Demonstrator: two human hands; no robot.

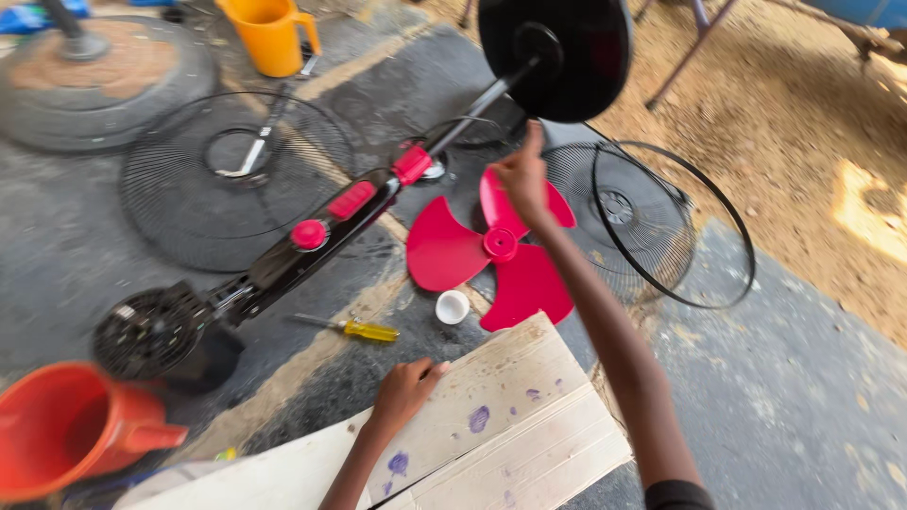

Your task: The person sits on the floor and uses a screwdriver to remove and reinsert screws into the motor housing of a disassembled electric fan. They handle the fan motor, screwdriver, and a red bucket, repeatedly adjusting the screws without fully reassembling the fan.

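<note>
While the red three-bladed plastic fan blade point(496, 250) lies flat on the dark ground, the right hand point(521, 179) reaches over its far blade, fingers curled loosely, touching or just above it; whether they grip it I cannot tell. The left hand point(404, 389) rests well nearer than the blade, fingers folded on the pale cardboard sheet point(510, 434). The small white cap point(453, 307) sits just nearer than the blade's hub, and the yellow-handled screwdriver point(354, 329) lies left of that. The long black fan stand with red buttons point(326, 231) runs diagonally left of the blade; the right hand is the nearer one
</note>
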